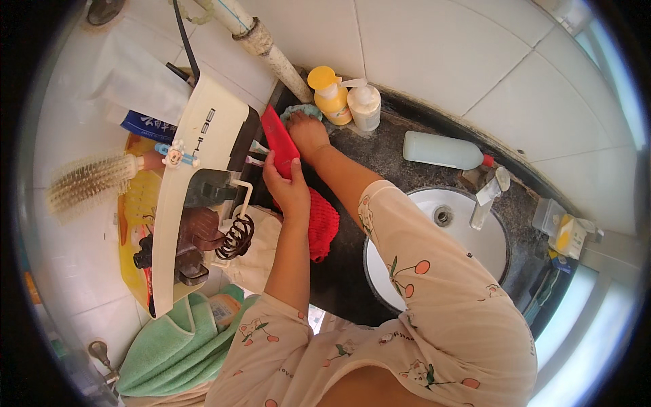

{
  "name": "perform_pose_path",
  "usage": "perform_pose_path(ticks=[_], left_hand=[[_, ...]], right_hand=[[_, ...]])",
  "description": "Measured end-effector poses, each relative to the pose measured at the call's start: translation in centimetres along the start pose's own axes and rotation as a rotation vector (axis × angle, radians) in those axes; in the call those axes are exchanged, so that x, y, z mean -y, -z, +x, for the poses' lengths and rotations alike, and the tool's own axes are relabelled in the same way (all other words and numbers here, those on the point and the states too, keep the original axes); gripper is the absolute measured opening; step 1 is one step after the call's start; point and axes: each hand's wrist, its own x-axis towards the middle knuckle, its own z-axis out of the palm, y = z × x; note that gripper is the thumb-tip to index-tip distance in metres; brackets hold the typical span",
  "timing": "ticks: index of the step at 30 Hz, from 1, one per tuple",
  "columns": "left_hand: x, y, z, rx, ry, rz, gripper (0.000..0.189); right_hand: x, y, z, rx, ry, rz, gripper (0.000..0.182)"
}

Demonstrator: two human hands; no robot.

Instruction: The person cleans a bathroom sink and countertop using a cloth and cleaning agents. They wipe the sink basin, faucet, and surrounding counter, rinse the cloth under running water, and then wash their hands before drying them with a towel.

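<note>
My left hand (287,191) grips the lower end of a red squeeze tube (279,145), which tilts up and to the left over the counter. Beyond it, my right hand (307,135) reaches into the back corner. Its fingers rest on a crumpled pale teal cloth (305,110), partly covered by the hand. Close beside that cloth stand a yellow pump bottle (333,104) and a white pump bottle (364,108). A red knitted mesh cloth (323,226) lies below my left hand, partly behind the forearm.
A cream wall rack (216,112) with a round hairbrush (96,180) juts out at left. Behind my right arm are the white basin (419,203), its faucet (488,198) and a bottle lying on its side (442,150). Green towels (173,351) hang lower left; a pipe (282,66) meets the corner.
</note>
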Motion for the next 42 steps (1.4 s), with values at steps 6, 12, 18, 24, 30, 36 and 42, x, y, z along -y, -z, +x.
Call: perform_pose_path(ticks=[6, 12, 18, 24, 30, 36, 42], left_hand=[[-1.0, -0.6, 0.6, 0.062, -0.014, 0.016, 0.049], [-1.0, -3.0, 1.5, 0.064, -0.071, 0.177, 0.047], [-1.0, -6.0, 1.2, -0.02, 0.073, 0.162, 0.051], [-0.1, -4.4, 2.3, 0.144, -0.187, 0.35, 0.048], [1.8, -3.5, 2.8, 0.219, -0.183, 0.611, 0.045], [-9.3, -4.7, -0.9, 0.223, -0.534, 0.41, 0.047], [-16.8, -12.8, -6.4, 0.772, -0.922, 0.338, 0.066]], right_hand=[[-1.3, 3.3, -2.3, 0.001, -0.026, 0.239, 0.012], [-1.7, 6.2, -11.9, -0.251, -0.143, 0.504, 0.034], [-1.1, 6.3, -14.2, -0.15, -0.283, 0.559, 0.035], [-3.4, 3.3, -9.3, -0.044, -0.077, 0.436, 0.035], [-2.0, 6.7, -14.9, -0.103, -0.157, 0.654, 0.046], [-1.2, 12.0, -25.1, -0.114, -0.301, 0.719, 0.05], [0.2, 15.4, -27.3, -0.001, -0.355, 0.727, 0.049]])
